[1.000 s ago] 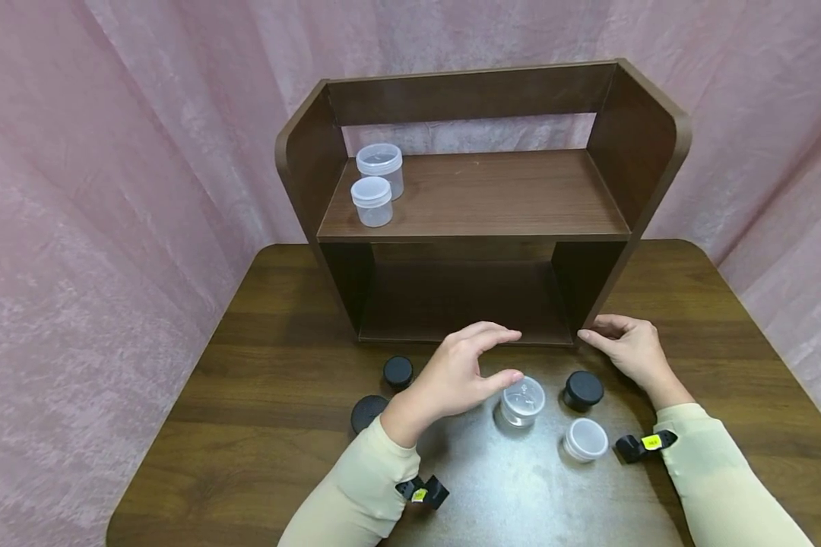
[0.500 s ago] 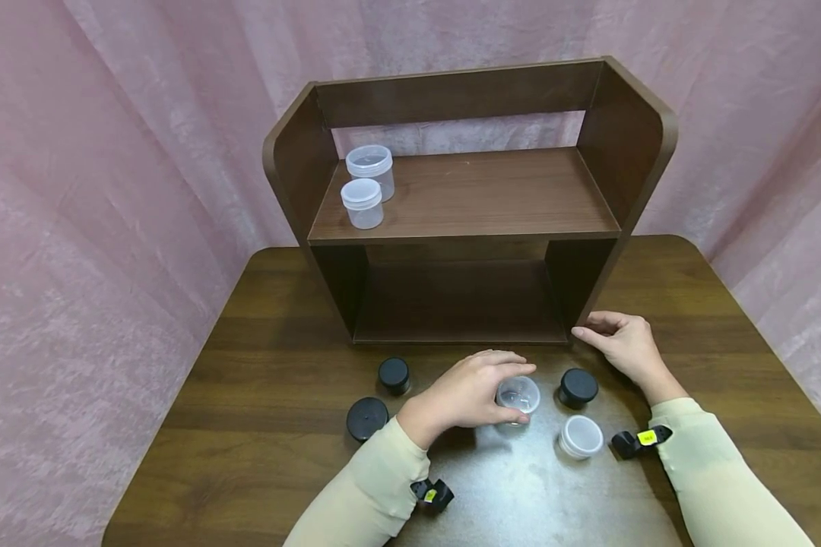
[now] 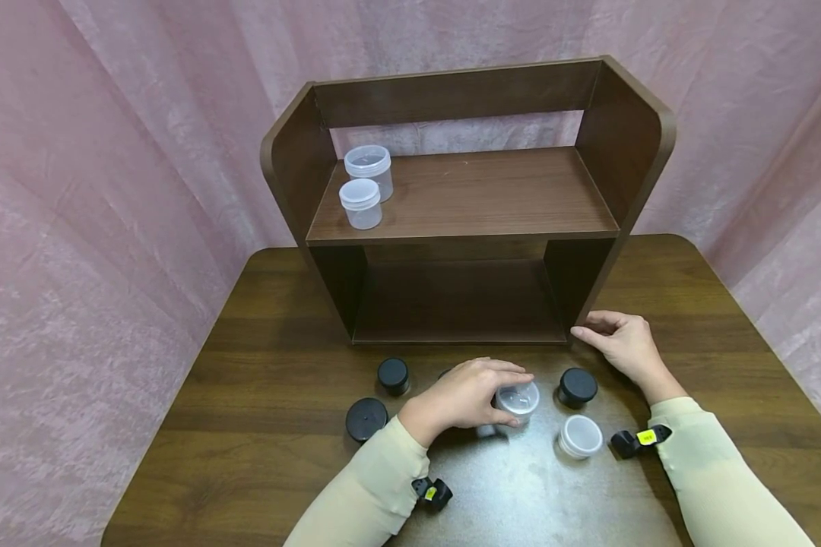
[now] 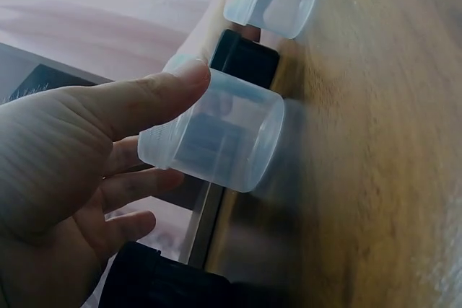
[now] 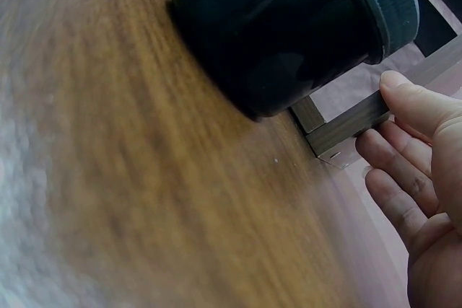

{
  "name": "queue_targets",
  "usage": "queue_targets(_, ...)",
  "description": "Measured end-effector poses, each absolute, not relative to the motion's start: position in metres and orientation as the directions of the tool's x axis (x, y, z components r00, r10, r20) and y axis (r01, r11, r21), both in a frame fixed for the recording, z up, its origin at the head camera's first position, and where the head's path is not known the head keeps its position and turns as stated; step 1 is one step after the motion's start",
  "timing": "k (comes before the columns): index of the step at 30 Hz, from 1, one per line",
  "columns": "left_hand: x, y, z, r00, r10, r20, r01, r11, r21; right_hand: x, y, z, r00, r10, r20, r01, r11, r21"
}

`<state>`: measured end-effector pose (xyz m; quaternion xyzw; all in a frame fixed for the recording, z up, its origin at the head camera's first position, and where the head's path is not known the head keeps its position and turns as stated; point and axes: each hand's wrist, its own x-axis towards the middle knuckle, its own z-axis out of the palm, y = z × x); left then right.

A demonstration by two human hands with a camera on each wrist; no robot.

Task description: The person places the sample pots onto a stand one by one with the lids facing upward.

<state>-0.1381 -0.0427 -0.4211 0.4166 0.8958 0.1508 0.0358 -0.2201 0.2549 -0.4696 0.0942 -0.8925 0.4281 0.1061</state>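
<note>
The shelf (image 3: 499, 194) is dark brown, finely grained. On and in front of it, jars (image 4: 231, 135) are clear to whitish; tubs (image 3: 578, 387) before it have black tops. Beneath it, streaked brown bench (image 3: 260, 403); behind, mottled pink curtain (image 3: 123, 228).

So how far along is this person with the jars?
Looks done: two clear jars stand on the upper shelf. In hand: the fingers of the left hand hold a third clear jar, while the right hand grips the edge of the rack. Probably left: one more clear jar and perhaps the black jars on the table.
</note>
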Motion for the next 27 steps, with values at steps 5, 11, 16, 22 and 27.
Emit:
queue_targets(5,-0.1389,-0.0433,-0.4211,-0.646,0.760,0.067,0.740,0.602,0.298,-0.2203,0.2548,-0.4701,-0.959,-0.076,0.274,-0.262,0.614,-0.745)
queue_targets(11,-0.1395,-0.0435,-0.4222,-0.643,0.762,0.071,0.743,0.599,0.298,-0.2200,0.2550,-0.4707,-0.958,-0.076,0.276,-0.264,0.610,-0.747)
queue_targets(16,-0.1387,-0.0436,-0.4223,-0.644,0.762,0.065,0.741,0.601,0.300,-0.2201,0.2544,-0.4706,-0.961,-0.062,0.268,-0.249,0.610,-0.752)
queue_targets(22,-0.1374,-0.0433,-0.4229,-0.649,0.758,0.060,0.733,0.603,0.315,-0.2196,0.2544,-0.4701,-0.964,-0.064,0.260,-0.245,0.605,-0.758)
queue_targets(27,-0.1364,-0.0420,-0.4231,-0.646,0.759,0.081,0.731,0.585,0.351,-0.2194,0.2547,-0.4700,-0.962,-0.074,0.263,-0.253,0.605,-0.755)
